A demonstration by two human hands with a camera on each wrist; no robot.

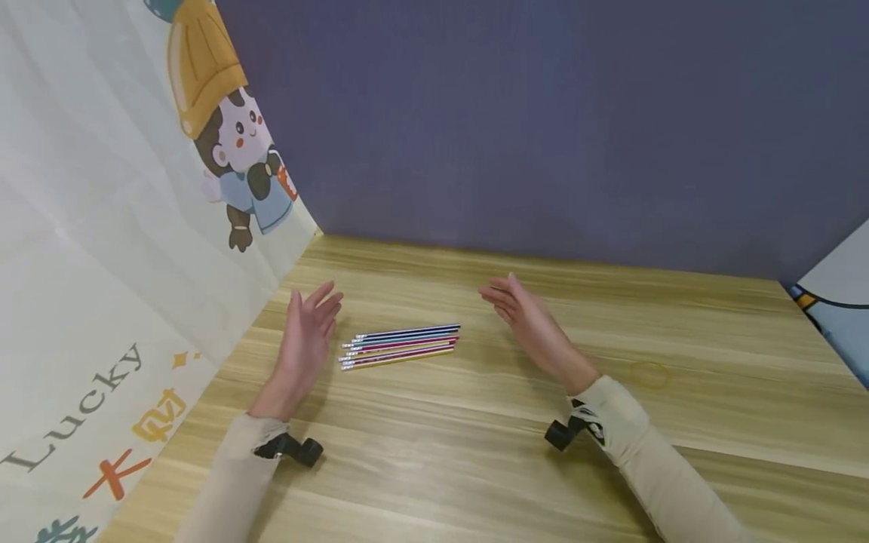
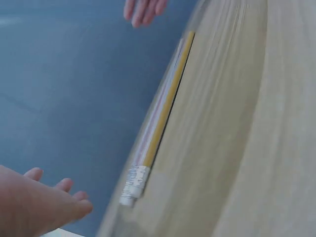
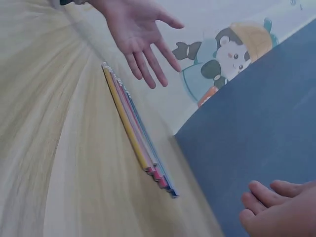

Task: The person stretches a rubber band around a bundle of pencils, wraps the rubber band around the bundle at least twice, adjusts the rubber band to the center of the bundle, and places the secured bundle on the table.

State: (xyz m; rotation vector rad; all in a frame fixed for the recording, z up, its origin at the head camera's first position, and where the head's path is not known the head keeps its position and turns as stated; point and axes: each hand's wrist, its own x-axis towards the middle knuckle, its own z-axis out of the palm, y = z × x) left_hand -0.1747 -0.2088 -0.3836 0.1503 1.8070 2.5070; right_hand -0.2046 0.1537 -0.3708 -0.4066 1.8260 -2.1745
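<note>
Several pencils (image 1: 400,346) with white eraser ends lie side by side on the wooden table, in yellow, red, blue and dark colours. Their eraser ends point left in the head view. Just left of them, my left hand (image 1: 307,343) hovers with extended fingers and holds nothing. My right hand (image 1: 532,324) is held up to the right of the pencils, its fingers stretched out and free of anything. In the left wrist view the yellow pencil (image 2: 170,98) is the nearest. The right wrist view shows the left palm (image 3: 136,29) facing across the row.
The wooden table (image 1: 434,467) meets a dark blue-grey panel (image 1: 543,128) at the back. On the left hangs a white sheet (image 1: 88,226) with a cartoon figure and lettering. A thin yellowish ring (image 1: 649,375) lies on the table to the right.
</note>
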